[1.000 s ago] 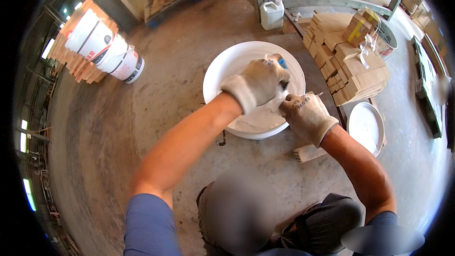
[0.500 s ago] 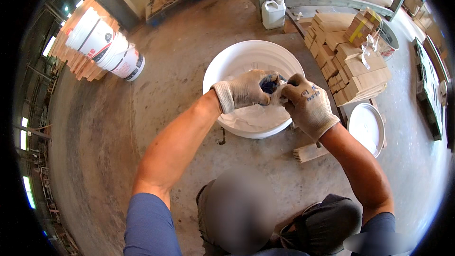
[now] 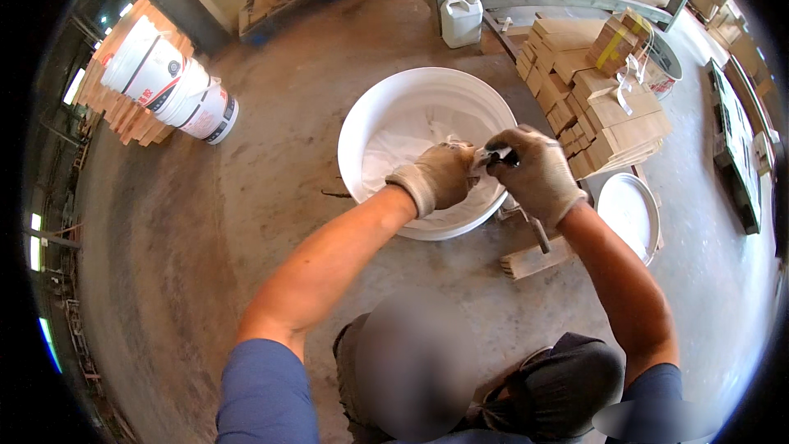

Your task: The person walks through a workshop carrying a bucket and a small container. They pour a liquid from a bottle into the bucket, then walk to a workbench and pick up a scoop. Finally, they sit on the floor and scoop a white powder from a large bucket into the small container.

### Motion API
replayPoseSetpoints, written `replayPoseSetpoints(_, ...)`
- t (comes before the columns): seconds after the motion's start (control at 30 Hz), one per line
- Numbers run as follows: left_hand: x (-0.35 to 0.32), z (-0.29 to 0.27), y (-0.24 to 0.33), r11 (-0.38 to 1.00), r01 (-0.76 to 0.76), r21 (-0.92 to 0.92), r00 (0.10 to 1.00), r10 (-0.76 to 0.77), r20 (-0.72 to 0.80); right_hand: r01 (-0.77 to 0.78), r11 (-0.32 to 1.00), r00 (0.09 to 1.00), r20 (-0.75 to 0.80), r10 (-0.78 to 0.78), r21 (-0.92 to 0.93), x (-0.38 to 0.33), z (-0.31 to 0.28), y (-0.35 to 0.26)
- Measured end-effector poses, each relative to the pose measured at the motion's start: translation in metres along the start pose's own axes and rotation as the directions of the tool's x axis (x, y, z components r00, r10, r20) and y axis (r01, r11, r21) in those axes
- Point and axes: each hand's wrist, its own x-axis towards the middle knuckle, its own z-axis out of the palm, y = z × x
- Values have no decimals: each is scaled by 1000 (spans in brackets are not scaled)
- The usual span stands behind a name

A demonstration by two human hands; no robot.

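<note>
A wide white tub (image 3: 359,107) stands on the floor in front of me, pale white material (image 3: 390,144) lining its inside. Over its near right part, my gloved left hand (image 3: 441,174) is closed around something whitish, mostly hidden by its fingers. Close against it, my gloved right hand (image 3: 536,166) pinches at the same spot, its thumb and fingers bent together. A small dark and pale piece (image 3: 496,156) shows between the two hands, too small to name. Both gloves are beige with dirty fingertips.
Right of the tub are stacked wooden blocks (image 3: 604,107), a round white lid (image 3: 629,212) and a wood piece (image 3: 538,259) with a rod-like handle (image 3: 539,234) over it. Labelled white buckets (image 3: 177,86) stand at left; a white jug (image 3: 462,20) stands behind the tub.
My left hand has turned and moved slightly right, its fingers now curled in more. The right hand stays beside it, its wrist turned a little. The whole view has shifted slightly.
</note>
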Motion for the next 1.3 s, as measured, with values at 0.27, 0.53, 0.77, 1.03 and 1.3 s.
replayPoseSetpoints(0.27,-5,-12,8,996,84,-39,994,-81,73,-212,945,977,23,213,250,-29,-28,7)
replayPoseSetpoints(0.53,-11,-6,4,991,46,-127,998,-41,39,-358,872,933,98,346,335,-50,-22,23)
replayPoseSetpoints(0.77,-16,-50,11,928,166,-333,955,-66,290,-29,999,1000,-2,29,28,-55,-26,34)
replayPoseSetpoints(1.03,-6,-49,10,950,262,-167,919,-193,345,148,937,987,110,-119,-316,-33,-36,23)
replayPoseSetpoints(1.3,-1,-27,7,990,141,5,945,-136,297,196,862,966,245,-86,-468,-12,-29,9)
